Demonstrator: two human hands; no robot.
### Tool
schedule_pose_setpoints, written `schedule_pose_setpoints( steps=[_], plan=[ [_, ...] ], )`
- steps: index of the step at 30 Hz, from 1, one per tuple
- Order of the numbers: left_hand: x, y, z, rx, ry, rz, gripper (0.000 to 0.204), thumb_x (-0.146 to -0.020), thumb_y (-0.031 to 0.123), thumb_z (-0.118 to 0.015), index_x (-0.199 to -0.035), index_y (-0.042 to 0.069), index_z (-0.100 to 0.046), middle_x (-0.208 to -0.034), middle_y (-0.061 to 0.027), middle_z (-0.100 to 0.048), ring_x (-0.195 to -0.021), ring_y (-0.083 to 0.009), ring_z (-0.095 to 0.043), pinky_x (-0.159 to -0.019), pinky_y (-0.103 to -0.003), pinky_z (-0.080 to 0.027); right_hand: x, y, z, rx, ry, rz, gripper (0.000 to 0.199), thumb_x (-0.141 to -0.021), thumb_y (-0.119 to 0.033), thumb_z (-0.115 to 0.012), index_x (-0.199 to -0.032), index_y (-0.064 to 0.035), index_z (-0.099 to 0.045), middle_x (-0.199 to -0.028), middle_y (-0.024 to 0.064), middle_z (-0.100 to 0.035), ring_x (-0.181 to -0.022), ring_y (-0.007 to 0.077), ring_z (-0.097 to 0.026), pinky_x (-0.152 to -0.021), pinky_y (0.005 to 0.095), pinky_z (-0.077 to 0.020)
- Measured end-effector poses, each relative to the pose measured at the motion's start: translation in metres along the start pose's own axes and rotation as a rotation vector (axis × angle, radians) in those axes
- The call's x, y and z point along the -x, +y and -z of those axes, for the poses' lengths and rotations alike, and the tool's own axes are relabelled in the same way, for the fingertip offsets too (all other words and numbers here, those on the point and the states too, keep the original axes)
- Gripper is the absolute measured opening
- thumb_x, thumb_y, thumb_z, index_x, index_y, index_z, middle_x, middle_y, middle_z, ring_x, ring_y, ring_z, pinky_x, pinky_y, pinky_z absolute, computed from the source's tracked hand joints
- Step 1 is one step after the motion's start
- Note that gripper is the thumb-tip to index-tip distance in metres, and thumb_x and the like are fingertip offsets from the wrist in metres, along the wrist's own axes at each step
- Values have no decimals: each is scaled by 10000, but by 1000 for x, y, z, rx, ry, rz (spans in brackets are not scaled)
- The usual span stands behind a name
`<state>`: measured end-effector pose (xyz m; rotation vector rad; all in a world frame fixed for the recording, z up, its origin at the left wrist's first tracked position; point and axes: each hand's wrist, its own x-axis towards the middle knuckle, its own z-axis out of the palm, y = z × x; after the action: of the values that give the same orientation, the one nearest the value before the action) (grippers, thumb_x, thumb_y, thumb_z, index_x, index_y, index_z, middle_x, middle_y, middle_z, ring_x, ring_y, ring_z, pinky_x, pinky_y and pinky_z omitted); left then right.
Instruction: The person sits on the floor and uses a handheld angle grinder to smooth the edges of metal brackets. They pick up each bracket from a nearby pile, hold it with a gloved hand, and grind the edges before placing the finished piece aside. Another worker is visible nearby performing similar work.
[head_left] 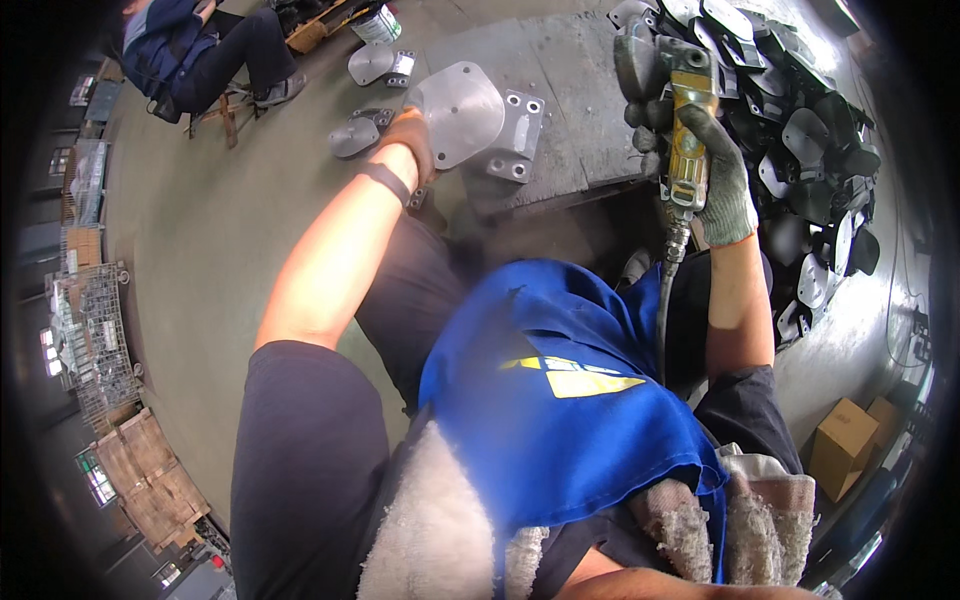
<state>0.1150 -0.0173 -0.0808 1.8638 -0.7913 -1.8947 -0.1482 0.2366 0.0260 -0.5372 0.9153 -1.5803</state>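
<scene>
My left hand, in a brownish glove, is closed on the left edge of a flat grey metal plate with rounded corners and small holes. Against its right side is a bracket block with several holes; whether the two are joined I cannot tell. My right hand, in a grey knit glove with dark fingers, is wrapped round a yellow air grinder. The tool's dark head points away from me, over the right of the work table. From its near end a hose runs down past my apron.
A big heap of similar metal parts lies at the right. More plates with blocks are on the floor at left, by a white bucket. Another person sits at far left. A cardboard box stands lower right.
</scene>
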Motion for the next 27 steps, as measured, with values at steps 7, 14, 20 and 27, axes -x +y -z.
schedule_pose_setpoints(
  steps=[7,14,20,27],
  plan=[
    [-29,35,37,-405,149,-104,513,-999,524,-579,-1317,128,-646,-1222,-119,-734,-1060,-317,-737,-818,-529,-614,1,25,-3,199,10,-261,325,-907,-178,-693,-1124,61,-667,-918,160,-720,-779,221,-726,-679,306,-581],
    [-115,59,33,-1424,316,-644,531,-1030,414,-376,-1240,50,-700,-1329,-244,-645,-1252,-407,-617,-1047,-499,-501,7,52,-12,377,76,-493,265,-892,-139,-713,-1117,0,-697,-960,67,-742,-799,138,-697,-724,262,-547],
    [-107,58,13,-1095,353,-523,558,-984,440,-436,-1253,27,-698,-1320,-267,-652,-1242,-425,-622,-1043,-498,-495,0,52,-30,559,71,-608,378,-851,-95,-784,-1188,29,-663,-915,88,-735,-760,132,-701,-708,278,-564],
    [-92,53,7,-1083,331,-517,638,-977,509,-418,-1286,18,-682,-1332,-280,-644,-1244,-458,-614,-1050,-514,-486,-3,83,-51,764,-49,-657,462,-801,-191,-878,-1165,19,-687,-897,58,-714,-738,112,-667,-689,272,-555]
  ],
)
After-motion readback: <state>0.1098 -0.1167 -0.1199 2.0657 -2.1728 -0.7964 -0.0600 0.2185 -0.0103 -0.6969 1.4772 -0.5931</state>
